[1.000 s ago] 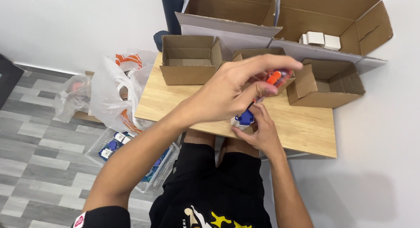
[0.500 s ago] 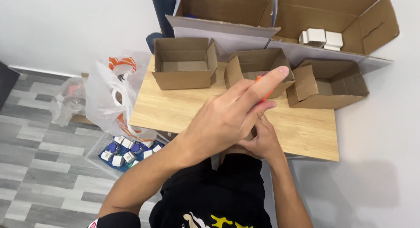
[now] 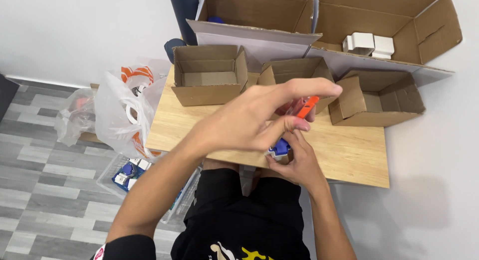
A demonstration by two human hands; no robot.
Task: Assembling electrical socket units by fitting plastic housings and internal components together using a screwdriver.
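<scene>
Pinching an orange part [image 3: 305, 106], the left hand [image 3: 252, 123] has lifted slightly above the desk [image 3: 344, 150]; the right hand [image 3: 294, 163] grips a blue piece [image 3: 281, 148] beneath it.

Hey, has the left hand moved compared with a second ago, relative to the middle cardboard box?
Cannot tell for sure: the head camera shifts too. The left hand with the orange piece sits just below the middle box throughout, so hardly any shift shows.
</scene>
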